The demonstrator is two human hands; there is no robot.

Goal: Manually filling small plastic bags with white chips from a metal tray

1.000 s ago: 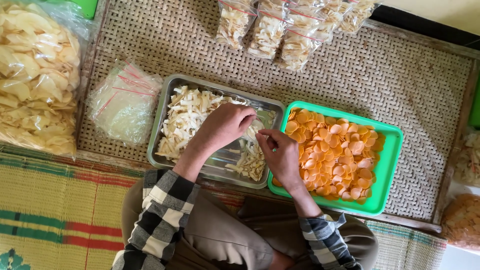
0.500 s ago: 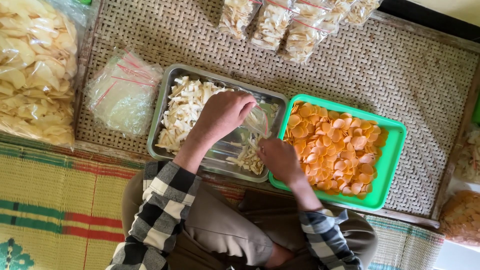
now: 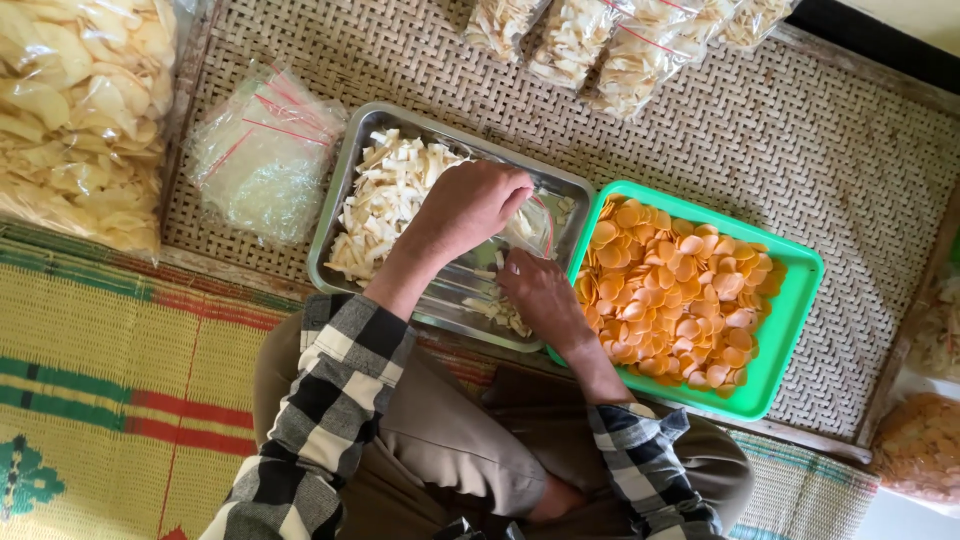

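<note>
A metal tray (image 3: 340, 228) holds a heap of pale, cut cracker strips (image 3: 392, 190). My left hand (image 3: 470, 203) hovers over the tray's middle, fingers curled around a handful of the strips above a small clear plastic bag (image 3: 532, 226). My right hand (image 3: 540, 292) grips the bag's lower edge and holds it at the tray's right end. A few loose strips lie under my right hand. To the right stands a green plastic tray (image 3: 790, 320) full of round orange crackers (image 3: 678, 296).
A stack of empty clear bags with red strips (image 3: 262, 152) lies left of the metal tray. A big bag of pale chips (image 3: 75, 110) fills the far left. Filled small bags (image 3: 610, 45) line the top of the woven mat (image 3: 820, 160). My knees sit below.
My left hand has shifted slightly right toward the bag with strips in it. My right hand has dropped lower along the bag's edge.
</note>
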